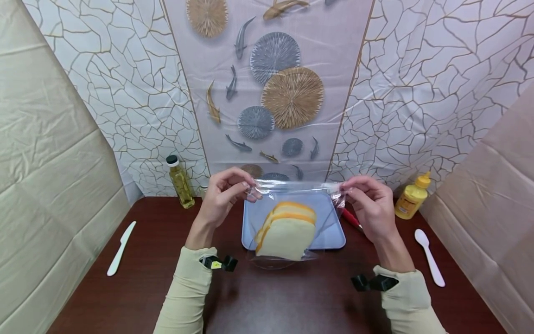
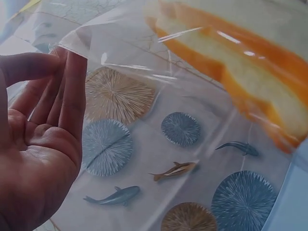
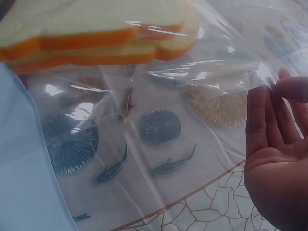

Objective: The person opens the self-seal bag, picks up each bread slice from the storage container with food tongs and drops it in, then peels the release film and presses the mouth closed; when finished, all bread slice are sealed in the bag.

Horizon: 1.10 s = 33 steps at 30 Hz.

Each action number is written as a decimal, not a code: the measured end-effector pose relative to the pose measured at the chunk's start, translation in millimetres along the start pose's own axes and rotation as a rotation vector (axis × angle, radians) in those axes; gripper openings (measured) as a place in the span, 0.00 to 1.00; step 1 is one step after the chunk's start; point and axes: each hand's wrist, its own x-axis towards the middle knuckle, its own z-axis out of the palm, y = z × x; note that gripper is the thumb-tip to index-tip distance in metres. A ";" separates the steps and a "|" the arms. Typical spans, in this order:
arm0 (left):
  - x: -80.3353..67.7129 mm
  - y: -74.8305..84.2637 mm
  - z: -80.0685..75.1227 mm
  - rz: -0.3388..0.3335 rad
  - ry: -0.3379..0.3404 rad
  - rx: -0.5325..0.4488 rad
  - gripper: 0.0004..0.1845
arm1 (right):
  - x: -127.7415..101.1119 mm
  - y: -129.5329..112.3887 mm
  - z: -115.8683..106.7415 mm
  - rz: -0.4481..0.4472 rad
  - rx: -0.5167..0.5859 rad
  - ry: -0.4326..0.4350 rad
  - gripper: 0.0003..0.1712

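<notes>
A clear plastic bag [image 1: 273, 186] hangs stretched between both hands, its top edge running level. Inside it are two slices of bread [image 1: 288, 232], pale with an orange-brown crust, leaning together. My left hand [image 1: 225, 195] pinches the bag's left top corner between thumb and fingers. At the opposite corner, my right hand [image 1: 371, 204] pinches the film the same way. Both wrist views show the bread slices [image 2: 240, 62] through the shiny film, with the left palm [image 2: 38, 159] and right palm [image 3: 279, 168] turned toward the cameras. Behind the bag lies a light blue tray [image 1: 329, 239].
An oil bottle [image 1: 180, 181] stands at the back left, a yellow squeeze bottle [image 1: 410, 199] at the back right. A white knife [image 1: 121, 249] lies on the left, a white spoon [image 1: 430, 260] on the right. Something with a red handle [image 1: 352, 218] lies partly behind the right hand.
</notes>
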 end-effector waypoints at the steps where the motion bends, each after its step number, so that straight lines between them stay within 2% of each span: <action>1: 0.0 0.6 0.1 -0.004 0.003 0.005 0.16 | 0.3 0.0 -0.9 0.002 -0.014 -0.016 0.17; 8: -0.5 3.5 -0.5 -0.027 0.037 0.018 0.13 | 1.2 -0.1 -5.4 0.017 -0.062 -0.089 0.16; 13: -0.8 5.0 -0.6 -0.060 0.065 0.025 0.13 | 0.7 -1.0 -6.5 0.028 -0.061 -0.094 0.19; 17: 0.2 5.7 0.8 -0.056 0.107 0.097 0.09 | 0.5 -1.3 -6.1 0.026 -0.067 -0.079 0.19; 21: 0.7 6.9 2.1 -0.048 0.130 0.188 0.02 | 0.0 -2.4 -3.9 0.034 -0.150 -0.034 0.11; 24: 0.5 8.1 2.4 -0.046 0.126 0.245 0.04 | -0.6 -4.1 -2.6 0.061 -0.242 0.004 0.08; 28: -0.6 9.1 2.3 -0.056 0.131 0.320 0.06 | -1.7 -6.1 -3.3 0.115 -0.344 0.032 0.07; 33: -1.7 10.2 0.4 -0.089 0.141 0.387 0.08 | -2.0 -7.4 -5.0 0.160 -0.403 0.032 0.09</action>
